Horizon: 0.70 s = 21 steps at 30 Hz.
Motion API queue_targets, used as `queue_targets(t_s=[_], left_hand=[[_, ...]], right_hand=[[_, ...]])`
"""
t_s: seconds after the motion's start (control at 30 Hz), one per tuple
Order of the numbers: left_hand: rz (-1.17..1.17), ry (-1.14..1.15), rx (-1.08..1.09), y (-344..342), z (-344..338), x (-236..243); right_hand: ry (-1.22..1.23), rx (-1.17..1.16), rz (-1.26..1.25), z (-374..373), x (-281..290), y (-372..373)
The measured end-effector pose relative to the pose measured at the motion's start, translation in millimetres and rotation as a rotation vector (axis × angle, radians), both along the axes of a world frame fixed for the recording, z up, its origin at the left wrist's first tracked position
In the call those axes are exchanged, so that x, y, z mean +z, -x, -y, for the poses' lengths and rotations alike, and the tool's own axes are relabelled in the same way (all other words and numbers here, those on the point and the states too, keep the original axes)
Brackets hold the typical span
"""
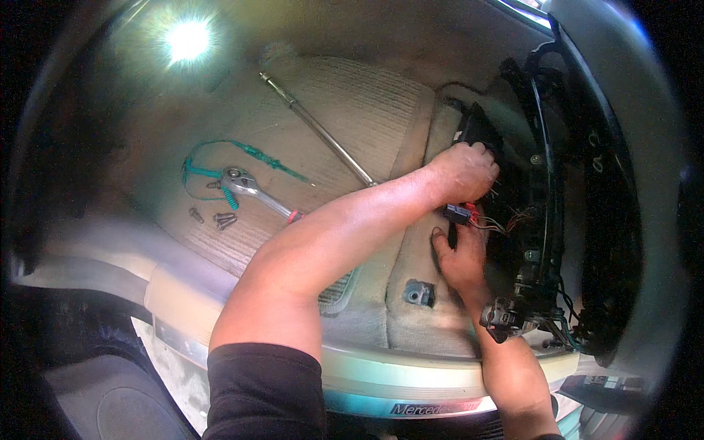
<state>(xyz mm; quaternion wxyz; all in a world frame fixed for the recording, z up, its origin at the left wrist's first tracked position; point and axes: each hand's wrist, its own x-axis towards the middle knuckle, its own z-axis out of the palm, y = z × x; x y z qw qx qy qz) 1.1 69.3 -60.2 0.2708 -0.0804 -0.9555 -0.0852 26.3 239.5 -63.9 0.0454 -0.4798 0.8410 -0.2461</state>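
Observation:
Reaching across from the lower left, my left hand (463, 172) is closed with its fingers curled at the lower end of a black part (478, 126). Whatever lies inside that grip is hidden. Just below it is a dark wire connector (458, 213) with a red piece (471, 211) and several thin wires (495, 225). My right hand (462, 260) comes up from below, directly under this connector. Its thumb stands out to the left, while its fingers are hidden behind the connector and wires, so I cannot tell whether they grip it.
On the beige carpet (352, 95) lie a long metal bar (315, 128), a ratchet (253, 187), a green-corded probe (268, 159) and several bolts (224, 219). A black metal frame (546, 176) rises close on the right. The door sill (396, 374) crosses in front. A lamp (188, 40) shines at upper left.

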Motion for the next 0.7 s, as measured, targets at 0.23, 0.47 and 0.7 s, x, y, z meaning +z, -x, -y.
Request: queue_targets(t_s=[0.23, 0.47, 0.7], left_hand=[[0.216, -0.077, 0.004, -1, 4, 15], [0.839, -0.089, 0.139, -33, 97, 101], [0.554, 0.119, 0.848, -166, 209, -5]], right_hand=[[0.055, 0.044, -0.036, 1, 2, -3], [0.007, 0.003, -0.158, -5, -15, 3], [-0.119, -0.074, -0.186, -2, -24, 3]])
